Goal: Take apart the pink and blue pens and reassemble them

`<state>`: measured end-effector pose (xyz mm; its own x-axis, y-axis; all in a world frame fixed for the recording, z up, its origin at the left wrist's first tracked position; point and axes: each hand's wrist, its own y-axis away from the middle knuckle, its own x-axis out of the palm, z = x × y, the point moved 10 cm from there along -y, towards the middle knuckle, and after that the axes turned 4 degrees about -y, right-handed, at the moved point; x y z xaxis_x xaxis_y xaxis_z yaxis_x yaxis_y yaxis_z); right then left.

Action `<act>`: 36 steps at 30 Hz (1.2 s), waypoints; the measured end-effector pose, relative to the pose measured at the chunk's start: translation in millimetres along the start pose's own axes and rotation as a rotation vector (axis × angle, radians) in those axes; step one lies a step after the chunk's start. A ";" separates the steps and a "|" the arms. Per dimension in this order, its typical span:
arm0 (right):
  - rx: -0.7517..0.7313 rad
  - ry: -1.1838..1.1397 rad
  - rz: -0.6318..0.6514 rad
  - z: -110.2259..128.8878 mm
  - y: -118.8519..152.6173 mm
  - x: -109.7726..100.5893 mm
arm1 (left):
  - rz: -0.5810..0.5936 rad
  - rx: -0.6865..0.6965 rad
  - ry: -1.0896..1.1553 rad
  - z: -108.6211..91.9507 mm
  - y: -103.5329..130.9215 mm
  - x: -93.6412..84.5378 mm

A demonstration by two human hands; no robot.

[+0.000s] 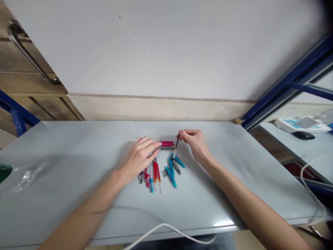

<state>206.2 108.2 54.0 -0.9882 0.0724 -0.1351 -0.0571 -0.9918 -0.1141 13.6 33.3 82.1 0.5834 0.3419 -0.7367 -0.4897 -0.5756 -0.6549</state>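
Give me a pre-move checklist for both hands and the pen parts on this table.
1. Right hand has a grip on the black refill: ok, pinched at its upper end.
2. Refill's lower end clear of the pen parts beneath it: cannot tell, they overlap in this view.
3. Left hand gripping something: cannot tell, its fingertips are beside the pink pen parts.
4. Red refills separated from the blue pen barrels: ok, they lie to the left.
5. White cable away from the pen parts: ok, it arches near the table's front edge.
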 end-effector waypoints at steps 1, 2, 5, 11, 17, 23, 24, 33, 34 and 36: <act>0.023 -0.061 -0.002 -6.9 0.8 -1.1 | 0.009 0.019 0.001 -3.5 -0.6 0.0; 0.043 -0.113 -0.004 -12.7 2.0 -1.8 | 0.014 0.029 0.007 -6.3 -0.9 -0.3; 0.088 -0.210 -0.025 -23.4 6.5 -5.6 | 0.007 0.021 0.031 -11.0 -1.0 -2.0; 0.220 -0.330 0.010 -36.6 14.9 -0.2 | 0.017 -0.039 0.087 -5.9 1.9 -0.8; 0.302 -0.418 0.071 -42.3 24.2 16.4 | 0.056 -0.096 0.112 6.3 5.2 4.1; 0.294 -0.534 0.056 -42.9 25.9 19.5 | 0.012 -0.115 0.129 10.7 4.3 2.4; 0.296 -0.546 0.037 -44.2 25.7 17.9 | 0.005 -0.119 0.129 11.4 4.3 1.9; 0.259 -0.574 -0.058 -43.2 25.5 8.2 | 0.001 -0.131 0.138 13.4 6.9 2.6; 0.251 -0.572 -0.061 -42.7 25.5 7.9 | 0.004 -0.127 0.134 13.2 7.2 3.0; 0.236 -0.564 -0.063 -41.5 25.2 7.3 | 0.009 -0.124 0.130 13.2 7.4 3.6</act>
<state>203.4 88.1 9.2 -0.9013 0.1292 0.4135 -0.0843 -0.9885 0.1252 3.4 40.0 72.4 0.6624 0.2418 -0.7090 -0.4161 -0.6683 -0.6167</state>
